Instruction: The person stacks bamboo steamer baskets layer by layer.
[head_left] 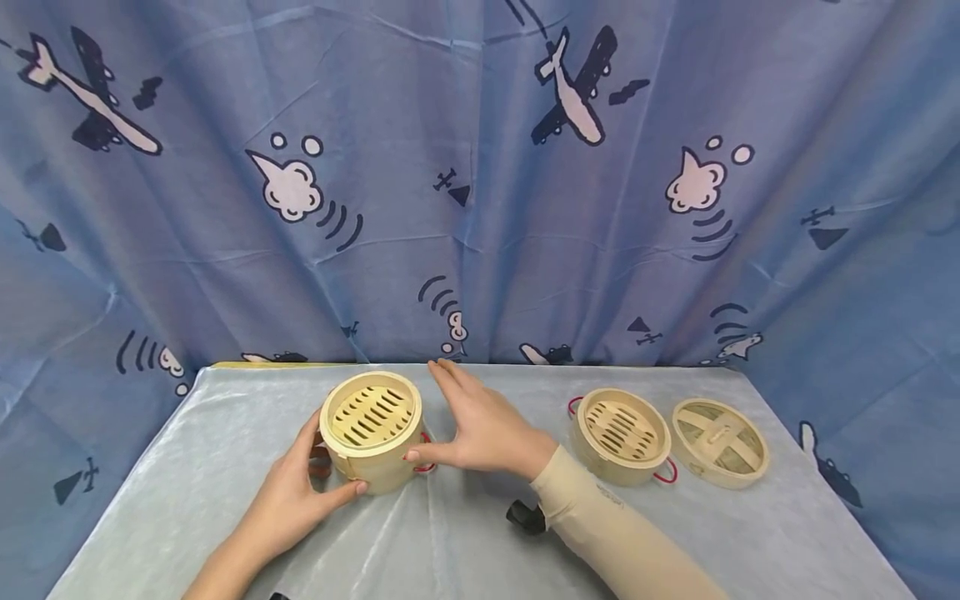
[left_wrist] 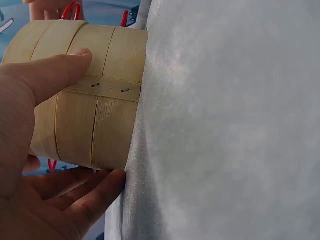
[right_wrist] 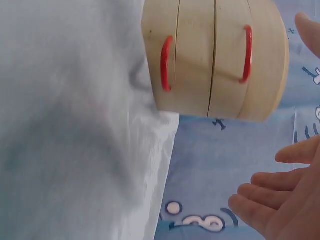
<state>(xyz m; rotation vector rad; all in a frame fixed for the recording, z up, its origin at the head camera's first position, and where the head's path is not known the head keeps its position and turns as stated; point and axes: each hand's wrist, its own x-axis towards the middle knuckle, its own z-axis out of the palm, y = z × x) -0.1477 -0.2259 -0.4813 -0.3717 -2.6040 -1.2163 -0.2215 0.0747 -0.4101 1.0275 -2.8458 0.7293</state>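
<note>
Left of centre on the table, a stack of bamboo steamer baskets (head_left: 378, 471) stands upright, its slatted inner floor facing up. My left hand (head_left: 288, 496) holds the stack from the left, thumb on the near wall and fingers around the far-left side, as the thumb (left_wrist: 60, 75) in the left wrist view shows. To the right of the stack my right hand (head_left: 487, 421) is spread with straight fingers. In the right wrist view a gap lies between that hand (right_wrist: 285, 195) and the stacked baskets (right_wrist: 195, 60). Two red handles are on the wall there.
Another bamboo steamer basket (head_left: 618, 471) with red handles stands at the right of the table. Beside it lies a round woven bamboo lid (head_left: 722, 442). A small black object (head_left: 525, 517) is by the right wrist. A blue patterned curtain (head_left: 480, 167) hangs behind the pale tablecloth (head_left: 450, 550).
</note>
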